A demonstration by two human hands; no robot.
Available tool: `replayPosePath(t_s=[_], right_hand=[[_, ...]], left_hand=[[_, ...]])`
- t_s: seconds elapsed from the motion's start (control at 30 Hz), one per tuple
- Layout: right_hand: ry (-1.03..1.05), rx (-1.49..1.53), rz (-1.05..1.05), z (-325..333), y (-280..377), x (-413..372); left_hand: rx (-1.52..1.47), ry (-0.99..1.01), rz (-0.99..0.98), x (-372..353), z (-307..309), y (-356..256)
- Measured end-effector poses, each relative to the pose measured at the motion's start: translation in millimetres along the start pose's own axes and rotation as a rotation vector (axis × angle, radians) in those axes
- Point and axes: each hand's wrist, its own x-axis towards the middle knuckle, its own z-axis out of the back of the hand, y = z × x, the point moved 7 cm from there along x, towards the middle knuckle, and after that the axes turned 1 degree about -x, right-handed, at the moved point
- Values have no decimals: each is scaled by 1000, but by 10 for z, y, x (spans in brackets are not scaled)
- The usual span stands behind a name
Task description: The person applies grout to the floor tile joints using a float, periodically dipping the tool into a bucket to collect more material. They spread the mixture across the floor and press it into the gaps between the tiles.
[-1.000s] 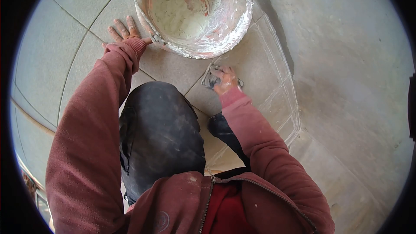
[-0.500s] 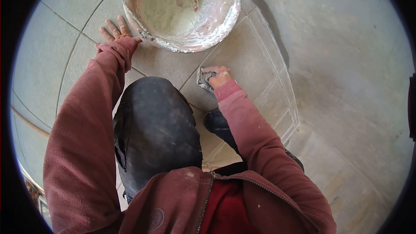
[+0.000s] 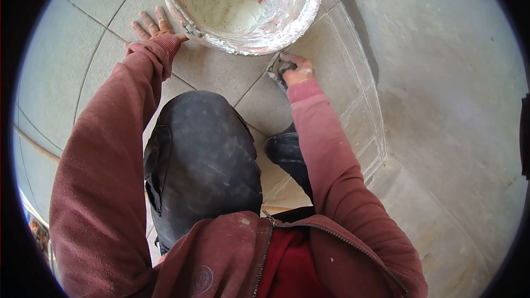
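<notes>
Seen with twelve o'clock at the top of the view, the person's right hand (image 3: 298, 70) is at one o'clock, its fingers curled around a crumpled grey pad (image 3: 275, 72). The pad is on the nine o'clock side of that hand, low over the tiled floor (image 3: 218, 74), beside a joint line; whether it is cloth or sponge cannot be told. Between ten and eleven o'clock, the left hand (image 3: 152, 26) lies palm down on the tiles with its fingers spread, just beside the bucket (image 3: 243, 51).

The bucket stands at twelve o'clock, its rim crusted with pale material and a whitish mix (image 3: 226, 8) coating the inside. From the bucket, the pad is toward five o'clock, near the rim. Whitish streaks (image 3: 359, 96) cross the tiles toward two o'clock. A dark-trousered knee (image 3: 201, 143) is near nine o'clock, between the two sleeved arms.
</notes>
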Motion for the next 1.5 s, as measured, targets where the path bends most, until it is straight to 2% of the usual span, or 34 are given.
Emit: replayPosePath(t_s=[0.07, 0.13, 0.17, 0.23, 0.3, 0.37, 0.43, 0.5, 0.53, 0.6, 0.63, 0.77, 0.8, 0.83, 0.97, 1.03, 1.07, 1.1, 1.13, 1.2, 1.23, 1.27, 1.33, 1.4, 1.43, 1.5], right_hand=[[93, -96, 43, -146, 252, -214], [215, -233, -75, -284, 151, -460], [196, -234, -71, -178, 167, -484], [501, -24, -161, -196, 154, -539], [546, 388, -100, 164, 398, -444], [354, 1173, -136, 556, 1353, -487], [399, 1026, 20, 723, 1900, -233], [462, 792, 117, 510, 2200, 227], [391, 282, 240, 355, 2317, 472], [478, -364, 708, -212, 2571, 844], [540, -633, 639, -438, 2540, 986], [503, -591, 751, -843, 2460, 1219], [493, -521, 780, -904, 2442, 1242], [478, -453, 807, -933, 2419, 1267], [501, -423, 775, -950, 2387, 1344], [692, -475, 817, -1022, 2409, 1216], [710, -378, 693, -1024, 2404, 1222], [707, -376, 695, -1017, 2371, 1246], [900, -93, 532, -1015, 2306, 1242], [1041, 428, 231, -772, 2297, 1185], [996, 652, 100, -452, 2483, 913], [896, 577, 247, -173, 2552, 918], [750, 718, 323, 493, 2441, 906], [647, 1063, 220, 1118, 2212, 675], [594, 1205, 200, 1381, 2156, 555], [57, 1040, 127, 1887, 1470, 757]], left_hand=[[-25, 4, -5, -61, 135, 55], [-55, 15, -36, -83, 20, -6], [100, -53, -127, 35, -111, -8], [260, -141, -198, 148, -108, -52], [10, 18, -53, 81, -79, 11], [-11, 31, 0, -31, 55, 28], [18, 107, -14, -95, 110, 9], [98, 121, -13, -68, 69, 4], [90, 93, -19, -34, 29, 14], [88, 65, -18, -16, 38, 27], [41, 56, 1, -48, 60, 22], [-105, -24, 21, -113, 137, 22], [-7, 66, 13, -167, 186, 14], [-8, 72, 16, -160, 146, 30], [-58, -81, 12, -57, 95, -26], [-48, 25, 37, -57, 71, 1], [-20, 29, 34, -65, 77, -2], [-18, 25, 34, -64, 54, 7], [-52, 11, 24, -63, 51, 7], [-85, -17, 11, -45, 98, 17], [-40, 16, 6, -49, 95, 19], [5, 51, -1, -55, 98, 8], [76, 46, -53, -40, 102, 22], [350, -4, -152, -119, 77, -93], [339, 5, -167, -109, 33, -115], [296, -2, -150, -62, 31, -82]])
